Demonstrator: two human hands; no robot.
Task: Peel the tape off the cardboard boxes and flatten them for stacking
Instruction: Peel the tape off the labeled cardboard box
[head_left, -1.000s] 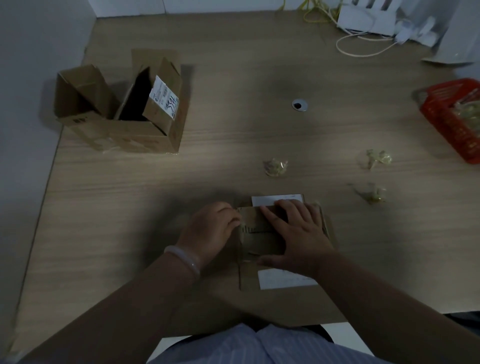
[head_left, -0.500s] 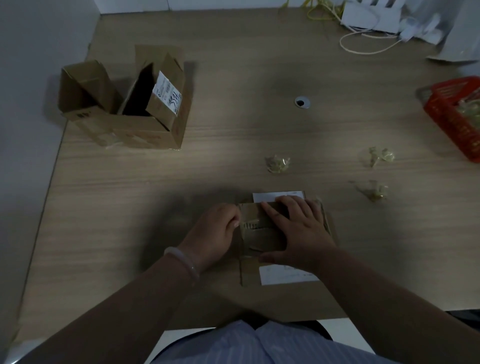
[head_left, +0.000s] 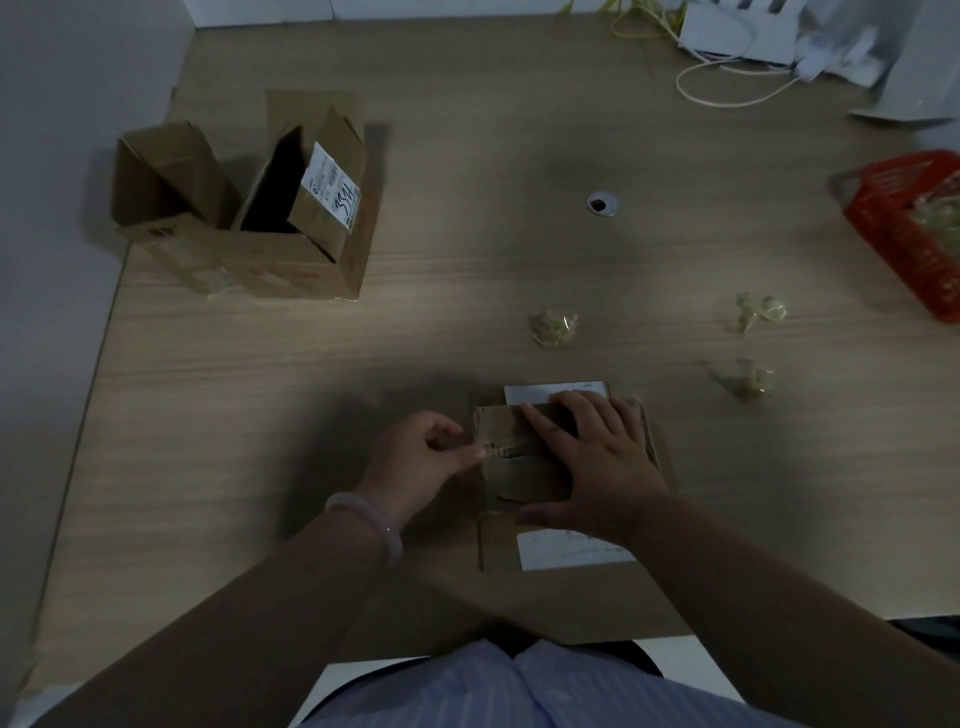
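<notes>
As left hand (head_left: 415, 462) closes its fingers (head_left: 467, 453) on the tape (head_left: 501, 450) end | right hand (head_left: 597, 462) flat, pinning cardboard box (head_left: 519, 483) | peel likely starting.

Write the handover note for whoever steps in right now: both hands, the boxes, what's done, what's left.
Left hand pinches the tape strip at the left edge of the small cardboard box. Right hand lies flat on that box, pressing it to the table.
Two open boxes stand at the far left, unflattened; tape shows at their base.
Done: three tape wads lie on the table's right half; the red basket at far right seems to hold more.
Left: pull this strip off, flatten this box, then strip and flatten the other two.
</notes>
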